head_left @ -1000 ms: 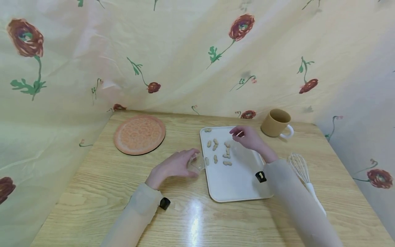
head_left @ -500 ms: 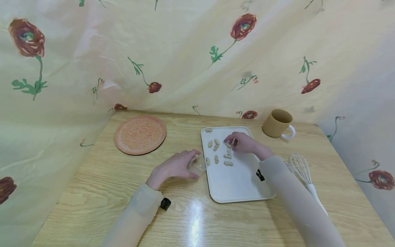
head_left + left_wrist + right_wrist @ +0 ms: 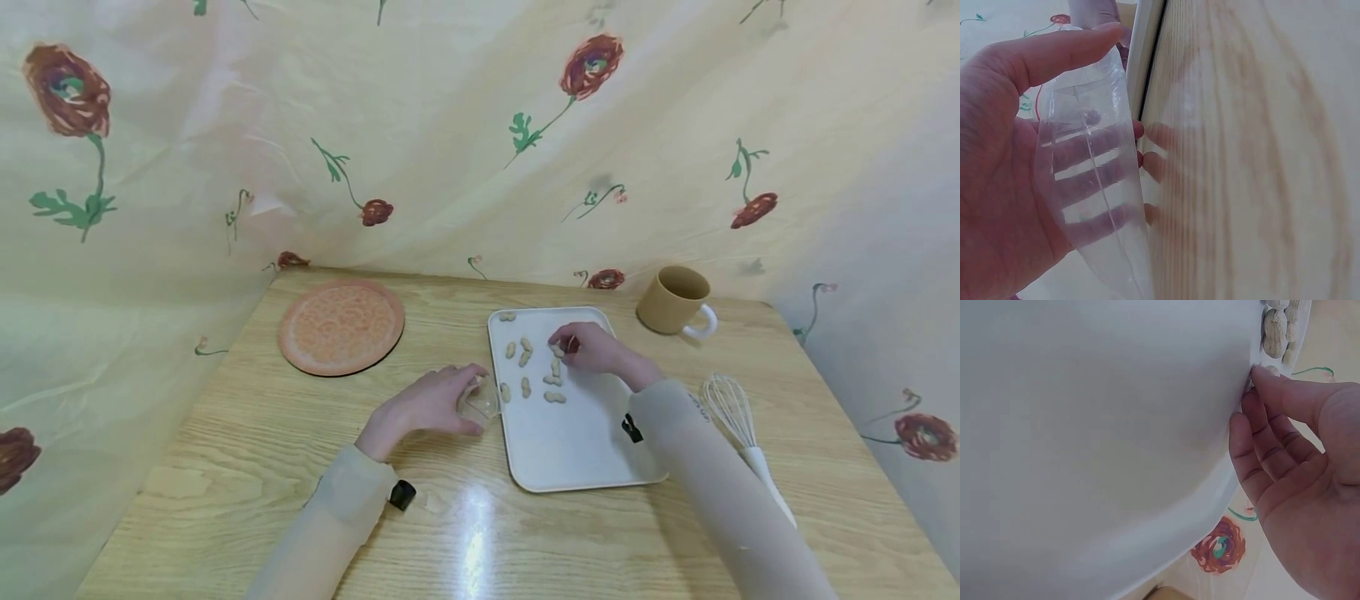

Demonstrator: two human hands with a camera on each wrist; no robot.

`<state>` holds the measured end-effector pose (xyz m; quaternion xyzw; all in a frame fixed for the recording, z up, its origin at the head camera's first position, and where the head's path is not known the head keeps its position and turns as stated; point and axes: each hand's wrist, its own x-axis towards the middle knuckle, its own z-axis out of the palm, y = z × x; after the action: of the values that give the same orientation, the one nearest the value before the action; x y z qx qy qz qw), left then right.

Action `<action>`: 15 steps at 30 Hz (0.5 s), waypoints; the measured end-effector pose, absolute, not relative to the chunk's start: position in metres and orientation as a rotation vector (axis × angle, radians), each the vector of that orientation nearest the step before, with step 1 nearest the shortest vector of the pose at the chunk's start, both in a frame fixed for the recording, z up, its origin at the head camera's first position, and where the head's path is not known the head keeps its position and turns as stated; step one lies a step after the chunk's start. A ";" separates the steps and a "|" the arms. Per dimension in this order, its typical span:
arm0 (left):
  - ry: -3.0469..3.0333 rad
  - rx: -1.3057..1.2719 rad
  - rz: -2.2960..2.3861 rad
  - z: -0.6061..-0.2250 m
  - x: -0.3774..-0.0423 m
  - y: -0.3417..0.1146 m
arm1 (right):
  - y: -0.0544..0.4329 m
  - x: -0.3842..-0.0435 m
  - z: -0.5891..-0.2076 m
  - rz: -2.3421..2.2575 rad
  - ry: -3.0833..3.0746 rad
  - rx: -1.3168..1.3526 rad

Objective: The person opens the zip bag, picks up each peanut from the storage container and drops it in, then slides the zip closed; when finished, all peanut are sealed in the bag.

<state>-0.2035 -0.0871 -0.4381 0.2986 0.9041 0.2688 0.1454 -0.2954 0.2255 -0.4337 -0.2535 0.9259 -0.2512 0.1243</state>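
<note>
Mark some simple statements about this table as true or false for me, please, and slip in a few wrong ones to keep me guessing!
1. Several peanuts lie on the white tray. True.
2. The mug stands on the tray. False: the mug stands on the wooden table, off the tray's far right corner.
3. The left hand holds a clear container. True.
4. The whisk lies left of the tray. False: the whisk lies to the right of it.
5. The round orange disc lies left of the tray. True.
6. The right hand is inside the mug. False: the right hand is over the tray, fingertips by the peanuts.
</note>
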 end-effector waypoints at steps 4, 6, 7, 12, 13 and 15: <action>2.602 0.857 0.756 -0.438 -0.204 -0.087 | 0.229 -0.293 -0.433 -0.781 2.709 -0.711; 2.604 0.854 0.738 -0.438 -0.204 -0.086 | 0.231 -0.290 -0.432 -0.822 2.716 -0.713; 2.603 0.854 0.737 -0.438 -0.204 -0.086 | 0.231 -0.288 -0.430 -0.841 2.723 -0.717; 2.614 0.840 0.729 -0.438 -0.203 -0.086 | 0.227 -0.276 -0.421 -0.931 2.731 -0.763; 2.614 0.839 0.737 -0.438 -0.203 -0.086 | 0.225 -0.273 -0.418 -0.948 2.725 -0.761; 2.614 0.834 0.745 -0.438 -0.203 -0.086 | 0.220 -0.266 -0.412 -0.989 2.713 -0.741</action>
<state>-0.2032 -0.0856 -0.4380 0.2901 0.9091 0.2591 0.1489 -0.2658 0.2204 -0.4119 -0.2476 0.9071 -0.3307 0.0801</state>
